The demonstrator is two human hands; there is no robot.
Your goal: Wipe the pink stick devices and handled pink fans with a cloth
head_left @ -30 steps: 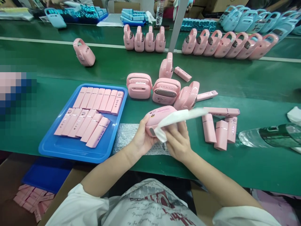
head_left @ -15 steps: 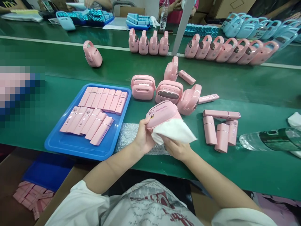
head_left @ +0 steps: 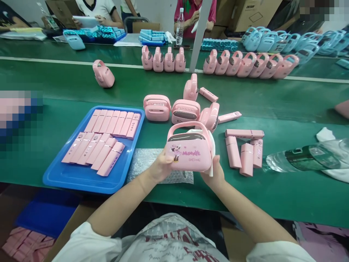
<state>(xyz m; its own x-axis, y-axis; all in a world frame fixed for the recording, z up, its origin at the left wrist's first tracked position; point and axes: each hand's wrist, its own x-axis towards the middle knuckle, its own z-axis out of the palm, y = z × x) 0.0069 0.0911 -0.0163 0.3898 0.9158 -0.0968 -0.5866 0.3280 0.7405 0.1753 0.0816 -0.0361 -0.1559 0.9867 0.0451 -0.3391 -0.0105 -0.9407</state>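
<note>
A pink portable speaker (head_left: 189, 154) with a carrying handle and a printed cartoon figure is held upright, its printed front toward me. My left hand (head_left: 163, 165) grips its lower left edge, thumb on the front. My right hand (head_left: 215, 174) is closed on a white cloth (head_left: 212, 149) pressed against the speaker's right side and back; its fingers are partly hidden behind. Under the hands lies a sheet of bubble wrap (head_left: 147, 163). Just beyond stand more pink speakers (head_left: 157, 108), one of them partly covered by the held speaker's handle.
Left of my hands, a blue tray (head_left: 87, 185) bears several pink stick-shaped devices (head_left: 111, 159). More sticks (head_left: 247, 160) and a lying plastic bottle (head_left: 302, 160) are at right. Pink speakers (head_left: 247, 64) line the back, near a metal post (head_left: 200, 36). People sit across the table.
The speaker has turned from tilted to upright, its handle and front now showing. The cloth has moved from the front to its right side and back. The camera view has tilted up slightly.
</note>
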